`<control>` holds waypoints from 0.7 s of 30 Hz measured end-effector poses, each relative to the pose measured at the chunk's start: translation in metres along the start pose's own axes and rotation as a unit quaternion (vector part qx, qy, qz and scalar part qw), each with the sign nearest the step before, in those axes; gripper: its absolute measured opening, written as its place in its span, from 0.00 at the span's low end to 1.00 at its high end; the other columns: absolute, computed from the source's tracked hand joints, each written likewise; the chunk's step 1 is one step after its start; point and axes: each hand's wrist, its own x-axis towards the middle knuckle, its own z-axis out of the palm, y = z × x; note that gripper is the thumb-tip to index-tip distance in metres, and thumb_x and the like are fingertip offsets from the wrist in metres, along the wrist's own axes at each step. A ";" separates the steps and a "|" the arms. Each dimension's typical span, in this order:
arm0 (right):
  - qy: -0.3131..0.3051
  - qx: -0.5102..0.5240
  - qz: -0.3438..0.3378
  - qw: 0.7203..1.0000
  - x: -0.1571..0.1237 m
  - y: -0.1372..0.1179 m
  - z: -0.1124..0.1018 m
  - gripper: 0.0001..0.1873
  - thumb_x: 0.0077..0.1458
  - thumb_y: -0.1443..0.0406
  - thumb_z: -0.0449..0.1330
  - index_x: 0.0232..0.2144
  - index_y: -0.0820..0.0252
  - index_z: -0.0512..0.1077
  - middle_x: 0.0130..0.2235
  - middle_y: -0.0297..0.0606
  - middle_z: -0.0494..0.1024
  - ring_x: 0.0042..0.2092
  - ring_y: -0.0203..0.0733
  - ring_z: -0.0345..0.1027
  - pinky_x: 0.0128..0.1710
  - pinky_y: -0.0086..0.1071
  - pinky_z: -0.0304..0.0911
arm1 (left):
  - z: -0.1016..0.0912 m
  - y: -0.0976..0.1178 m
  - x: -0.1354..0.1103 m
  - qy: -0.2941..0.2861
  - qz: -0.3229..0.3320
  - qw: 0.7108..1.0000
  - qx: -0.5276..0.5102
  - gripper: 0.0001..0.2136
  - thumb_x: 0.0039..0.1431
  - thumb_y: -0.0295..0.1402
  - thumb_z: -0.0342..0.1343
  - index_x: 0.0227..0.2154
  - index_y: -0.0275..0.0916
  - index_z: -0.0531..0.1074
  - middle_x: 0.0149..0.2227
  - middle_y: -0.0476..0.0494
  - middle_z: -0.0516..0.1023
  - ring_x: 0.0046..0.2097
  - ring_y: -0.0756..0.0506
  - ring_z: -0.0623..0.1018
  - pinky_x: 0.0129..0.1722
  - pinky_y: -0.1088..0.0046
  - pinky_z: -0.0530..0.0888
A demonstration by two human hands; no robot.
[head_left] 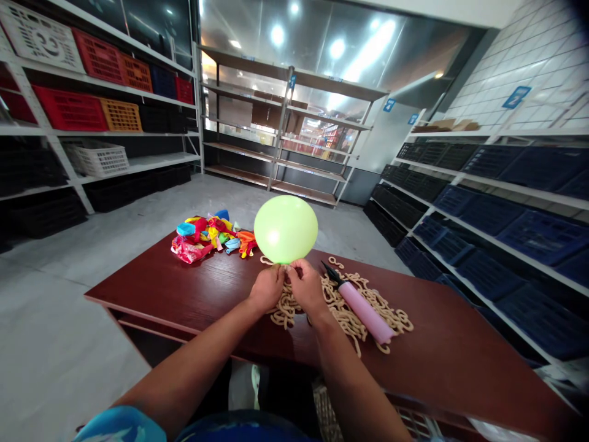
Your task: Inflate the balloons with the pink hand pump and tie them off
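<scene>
An inflated light green balloon [286,228] stands above the table, its neck pointing down toward me. My left hand [267,287] and my right hand [305,283] meet at that neck, with fingers closed and pinched together on it. The neck itself is mostly hidden by the fingertips. Beneath and to the right of my hands lies a heap of tan rope-like strands [338,314]. On top of this heap rests a pink hand pump [367,312] with a black nozzle, close to my right hand and apart from it.
Uninflated balloons [214,233] in many colours, some bundled in a clear bag, lie at the table's far left. The dark red table [442,344] spans the front. Shelves with crates [69,109] line the left, blue crates [529,230] the right, and a rack [276,141] stands behind.
</scene>
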 end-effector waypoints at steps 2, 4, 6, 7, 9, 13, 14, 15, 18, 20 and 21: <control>0.045 -0.065 -0.033 0.996 -0.002 0.000 0.004 0.07 0.52 0.62 0.50 0.29 0.59 0.66 0.30 0.37 0.71 0.33 0.39 0.63 0.35 0.33 0.58 | 0.003 0.000 0.002 0.001 -0.003 1.000 -0.031 0.17 0.62 0.38 0.35 0.31 0.37 0.68 0.31 0.40 0.75 0.34 0.47 0.74 0.34 0.72 0.64; 0.077 -0.103 -0.054 0.990 -0.004 -0.001 0.006 0.06 0.52 0.64 0.49 0.30 0.59 0.64 0.31 0.38 0.69 0.34 0.40 0.62 0.36 0.34 0.58 | 0.006 -0.001 0.003 0.002 0.001 0.998 -0.058 0.17 0.62 0.38 0.35 0.29 0.38 0.67 0.30 0.41 0.75 0.33 0.47 0.73 0.34 0.73 0.64; 0.085 -0.109 -0.070 0.988 -0.005 -0.001 0.006 0.06 0.52 0.65 0.48 0.30 0.59 0.64 0.31 0.38 0.68 0.34 0.39 0.62 0.36 0.33 0.58 | 0.007 -0.003 0.004 0.006 -0.002 0.997 -0.070 0.16 0.61 0.37 0.37 0.28 0.38 0.67 0.29 0.42 0.74 0.32 0.48 0.72 0.33 0.74 0.63; 0.076 -0.100 -0.082 0.989 -0.006 -0.001 0.005 0.06 0.53 0.65 0.49 0.30 0.59 0.65 0.31 0.38 0.69 0.34 0.39 0.62 0.36 0.33 0.58 | 0.007 -0.004 0.004 0.009 -0.009 0.997 -0.072 0.15 0.61 0.37 0.38 0.28 0.38 0.67 0.28 0.43 0.73 0.31 0.48 0.72 0.32 0.74 0.63; 0.042 -0.064 -0.101 0.992 -0.006 -0.002 0.001 0.07 0.53 0.64 0.50 0.30 0.59 0.66 0.31 0.37 0.70 0.34 0.38 0.63 0.37 0.32 0.58 | 0.007 -0.007 0.005 0.014 -0.025 0.997 -0.071 0.14 0.60 0.37 0.39 0.26 0.38 0.66 0.26 0.44 0.72 0.29 0.49 0.71 0.30 0.74 0.62; -0.004 0.090 -0.014 0.996 -0.003 -0.002 -0.007 0.10 0.52 0.58 0.53 0.31 0.58 0.69 0.29 0.33 0.73 0.30 0.35 0.64 0.32 0.30 0.60 | 0.004 -0.008 0.004 0.020 -0.025 0.995 -0.094 0.14 0.60 0.37 0.39 0.25 0.38 0.66 0.25 0.46 0.71 0.27 0.50 0.68 0.29 0.74 0.61; -0.010 0.134 0.020 0.991 -0.002 -0.001 -0.008 0.11 0.50 0.57 0.55 0.31 0.58 0.70 0.28 0.33 0.73 0.28 0.35 0.64 0.30 0.29 0.60 | 0.003 -0.008 0.003 0.021 -0.022 0.994 -0.102 0.14 0.60 0.37 0.39 0.26 0.38 0.66 0.25 0.46 0.71 0.27 0.50 0.68 0.29 0.74 0.61; -0.018 0.172 0.050 0.984 0.000 0.000 -0.007 0.13 0.48 0.56 0.56 0.30 0.59 0.71 0.27 0.32 0.73 0.27 0.34 0.64 0.29 0.29 0.60 | 0.002 -0.007 0.003 0.021 -0.020 0.994 -0.110 0.14 0.59 0.37 0.39 0.26 0.37 0.66 0.25 0.46 0.71 0.27 0.50 0.68 0.29 0.75 0.61; -0.066 0.254 0.113 0.958 0.002 0.002 -0.006 0.16 0.42 0.54 0.61 0.31 0.59 0.73 0.24 0.31 0.72 0.24 0.33 0.61 0.25 0.28 0.58 | 0.001 -0.007 0.002 0.007 -0.009 0.990 -0.140 0.15 0.59 0.38 0.39 0.27 0.37 0.67 0.25 0.47 0.71 0.28 0.50 0.68 0.28 0.75 0.61; -0.095 0.289 0.143 0.942 0.001 0.004 -0.006 0.17 0.41 0.55 0.62 0.32 0.59 0.73 0.23 0.30 0.72 0.23 0.31 0.60 0.22 0.27 0.56 | 0.002 -0.007 0.001 -0.004 0.004 0.987 -0.160 0.16 0.59 0.40 0.38 0.27 0.37 0.67 0.25 0.46 0.71 0.28 0.50 0.69 0.29 0.75 0.62; -0.098 0.299 0.152 0.937 0.000 0.004 -0.005 0.17 0.40 0.55 0.63 0.32 0.59 0.73 0.22 0.29 0.71 0.22 0.31 0.59 0.22 0.26 0.55 | 0.002 -0.008 0.001 -0.006 0.008 0.986 -0.165 0.17 0.59 0.40 0.38 0.26 0.37 0.68 0.25 0.46 0.71 0.28 0.50 0.69 0.28 0.75 0.62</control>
